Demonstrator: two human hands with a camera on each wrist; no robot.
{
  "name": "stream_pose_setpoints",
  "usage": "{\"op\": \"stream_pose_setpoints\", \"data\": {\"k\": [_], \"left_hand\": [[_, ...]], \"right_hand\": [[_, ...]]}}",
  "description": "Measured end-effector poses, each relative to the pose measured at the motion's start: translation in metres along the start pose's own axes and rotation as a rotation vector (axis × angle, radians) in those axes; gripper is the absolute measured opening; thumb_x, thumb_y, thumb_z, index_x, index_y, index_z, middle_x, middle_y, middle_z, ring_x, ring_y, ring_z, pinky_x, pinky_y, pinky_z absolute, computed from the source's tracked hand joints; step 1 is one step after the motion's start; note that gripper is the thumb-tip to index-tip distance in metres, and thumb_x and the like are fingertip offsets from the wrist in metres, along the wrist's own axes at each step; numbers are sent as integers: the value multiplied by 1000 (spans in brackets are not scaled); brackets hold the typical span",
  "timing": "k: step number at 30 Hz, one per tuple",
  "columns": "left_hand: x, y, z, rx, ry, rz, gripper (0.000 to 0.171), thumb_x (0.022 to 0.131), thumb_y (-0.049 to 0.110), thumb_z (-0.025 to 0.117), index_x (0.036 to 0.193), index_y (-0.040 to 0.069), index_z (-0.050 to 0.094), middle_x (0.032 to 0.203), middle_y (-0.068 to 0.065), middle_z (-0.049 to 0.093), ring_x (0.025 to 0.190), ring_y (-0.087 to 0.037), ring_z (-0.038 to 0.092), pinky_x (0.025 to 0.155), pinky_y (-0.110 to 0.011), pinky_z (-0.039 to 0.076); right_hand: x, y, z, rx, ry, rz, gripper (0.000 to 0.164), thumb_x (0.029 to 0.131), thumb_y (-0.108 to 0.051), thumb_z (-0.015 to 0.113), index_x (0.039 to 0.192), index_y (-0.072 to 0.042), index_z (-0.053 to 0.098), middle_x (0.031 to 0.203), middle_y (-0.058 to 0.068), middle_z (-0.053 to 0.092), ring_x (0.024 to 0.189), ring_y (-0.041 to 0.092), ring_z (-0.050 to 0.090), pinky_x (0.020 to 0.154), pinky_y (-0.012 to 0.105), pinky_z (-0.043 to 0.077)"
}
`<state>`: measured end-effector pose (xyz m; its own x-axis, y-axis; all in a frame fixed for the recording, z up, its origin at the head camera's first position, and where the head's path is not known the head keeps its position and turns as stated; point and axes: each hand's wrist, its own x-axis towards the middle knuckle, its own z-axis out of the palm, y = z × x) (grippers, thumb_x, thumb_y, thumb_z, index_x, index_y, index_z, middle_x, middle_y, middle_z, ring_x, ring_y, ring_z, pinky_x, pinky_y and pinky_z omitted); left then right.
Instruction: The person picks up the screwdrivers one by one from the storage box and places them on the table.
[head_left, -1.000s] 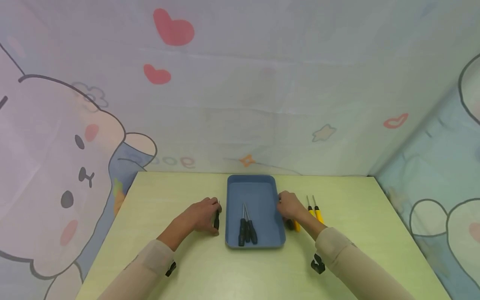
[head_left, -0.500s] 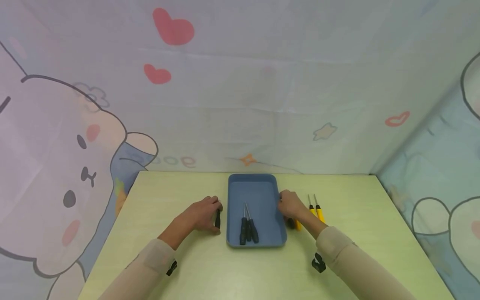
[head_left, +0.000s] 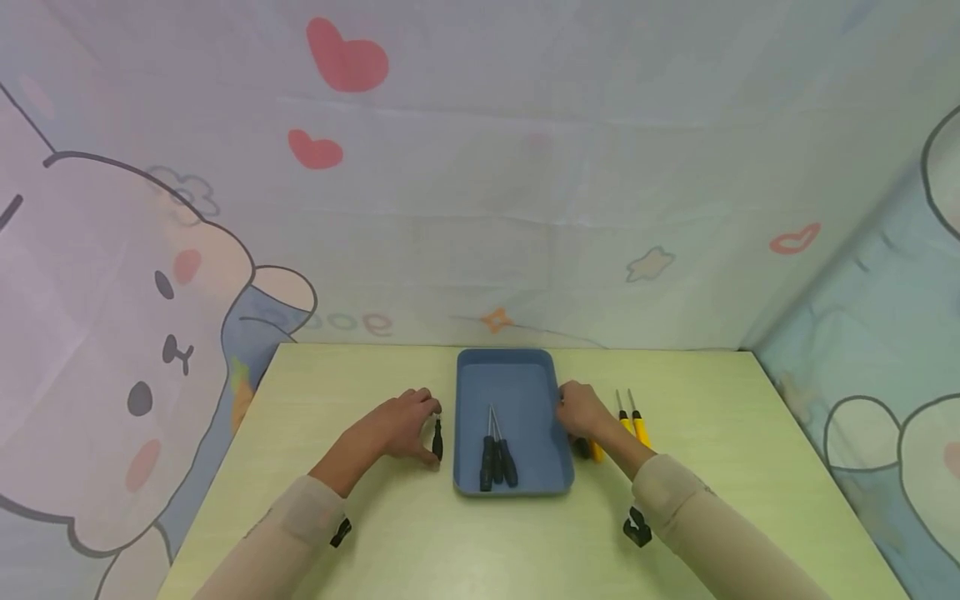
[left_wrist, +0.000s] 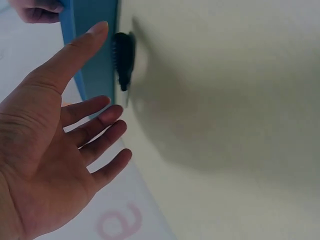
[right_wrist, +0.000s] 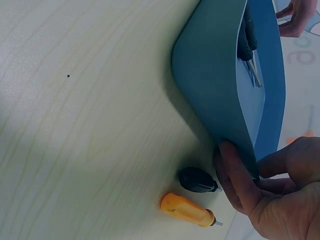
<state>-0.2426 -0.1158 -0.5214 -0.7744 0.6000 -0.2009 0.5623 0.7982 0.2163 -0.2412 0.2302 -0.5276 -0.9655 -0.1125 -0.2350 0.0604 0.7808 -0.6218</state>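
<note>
A blue tray (head_left: 510,385) holds several black-handled screwdrivers (head_left: 497,462), lying side by side. At its left side another black-handled screwdriver (head_left: 437,442) lies on the table. My left hand (head_left: 401,427) is beside that screwdriver, thumb and fingers spread apart; in the left wrist view the palm (left_wrist: 55,155) is bare. My right hand (head_left: 585,410) grips the tray's right side, with the wall (right_wrist: 210,65) between thumb and fingers in the right wrist view. Beneath that hand lie a black-handled screwdriver (right_wrist: 196,180) and a yellow-handled one (right_wrist: 186,209).
To the right of my right wrist, yellow-handled screwdrivers (head_left: 637,427) lie on the pale wooden table (head_left: 480,550). A cloth backdrop (head_left: 480,208) printed with cartoon figures rises behind the table's far edge.
My left hand has shifted slightly left, off the black-handled screwdriver, so more of its handle shows. My right hand keeps its grip on the tray, which looks unmoved.
</note>
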Motion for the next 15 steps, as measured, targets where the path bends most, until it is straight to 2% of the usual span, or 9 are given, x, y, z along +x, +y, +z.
{"op": "stream_pose_setpoints", "data": {"k": [3, 6, 9, 15], "left_hand": [[-2, 4, -12, -7, -11, -17, 85, 78, 53, 92, 140, 6, 59, 134, -11, 56, 122, -31, 55, 98, -50, 54], [-4, 8, -22, -15, 5, -12, 86, 81, 57, 89, 142, 5, 58, 137, -12, 55, 124, -33, 54, 100, -52, 53], [-4, 12, -25, -10, 45, 14, 85, 85, 61, 82, 144, 5, 57, 141, -13, 54, 128, -33, 53, 101, -52, 52], [-5, 25, -28, -5, 120, 68, 84, 90, 65, 75, 147, 6, 57, 143, -12, 54, 130, -32, 53, 103, -51, 51]], "right_hand": [[1, 0, 0, 3, 3, 0, 15, 99, 1, 47, 95, 4, 61, 77, 16, 59, 54, 25, 65, 50, 38, 60], [0, -1, -1, 12, -1, 2, 18, 100, 0, 47, 104, 8, 63, 81, 18, 61, 55, 26, 66, 50, 38, 60], [-1, -2, -2, 14, -2, -2, 25, 99, 0, 47, 114, 13, 63, 85, 18, 63, 57, 26, 66, 51, 38, 60], [-2, -1, 0, -5, 5, -17, 32, 98, 2, 48, 122, 17, 62, 89, 21, 65, 55, 25, 65, 49, 36, 58]]}}
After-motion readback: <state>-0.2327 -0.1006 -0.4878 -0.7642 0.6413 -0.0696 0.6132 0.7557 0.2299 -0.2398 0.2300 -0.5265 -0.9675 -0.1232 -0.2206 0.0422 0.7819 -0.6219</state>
